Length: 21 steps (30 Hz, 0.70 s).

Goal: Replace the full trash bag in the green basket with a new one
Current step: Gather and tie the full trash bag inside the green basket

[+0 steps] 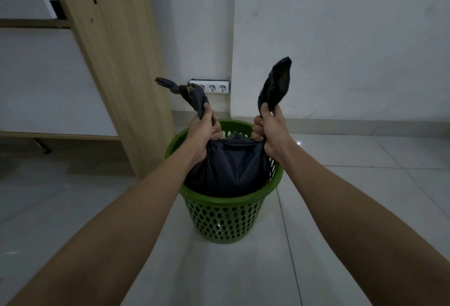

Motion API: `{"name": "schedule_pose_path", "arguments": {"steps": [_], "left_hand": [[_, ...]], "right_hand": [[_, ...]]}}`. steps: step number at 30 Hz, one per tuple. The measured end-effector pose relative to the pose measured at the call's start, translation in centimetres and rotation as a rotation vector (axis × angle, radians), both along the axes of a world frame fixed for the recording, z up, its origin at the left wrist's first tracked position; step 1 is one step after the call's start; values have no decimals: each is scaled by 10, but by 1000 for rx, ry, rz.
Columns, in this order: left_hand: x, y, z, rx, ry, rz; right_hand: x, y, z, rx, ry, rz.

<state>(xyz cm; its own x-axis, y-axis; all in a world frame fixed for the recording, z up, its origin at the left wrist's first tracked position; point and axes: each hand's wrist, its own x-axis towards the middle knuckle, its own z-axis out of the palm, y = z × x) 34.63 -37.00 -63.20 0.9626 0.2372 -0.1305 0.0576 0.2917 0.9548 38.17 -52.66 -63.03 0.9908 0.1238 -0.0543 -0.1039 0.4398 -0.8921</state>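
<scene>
Head view, left hand (203, 135) and right hand (267, 133) each clenching one ear of black trash bag (226, 169), bag in green basket (226, 218)

Wooden panel (117, 62) beside a wall socket strip (211, 86).

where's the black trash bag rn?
Head view, centre: the black trash bag is in the green basket, its two top ends gripped by the left hand and right hand.
</scene>
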Motion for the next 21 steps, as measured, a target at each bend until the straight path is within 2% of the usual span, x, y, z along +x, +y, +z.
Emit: {"name": "schedule_pose_path", "arguments": {"steps": [5,7,12,15,19,21], "left_hand": [[-2,-4,-1,228,-38,-19],[-1,-1,0,259,-45,-5],[0,0,-1,293,-69,2],[1,2,5,220,-49,19],[2,6,16,-99,-76,37],[1,6,14,-14,-56,-1]], "right_hand": [[0,-1,0,-84,-30,94],[0,-3,0,-72,-13,163],[-4,7,-1,-262,-98,184],[-2,6,1,-246,-49,200],[0,-2,-5,-210,-27,281],[0,-2,-8,-202,-70,340]]}}
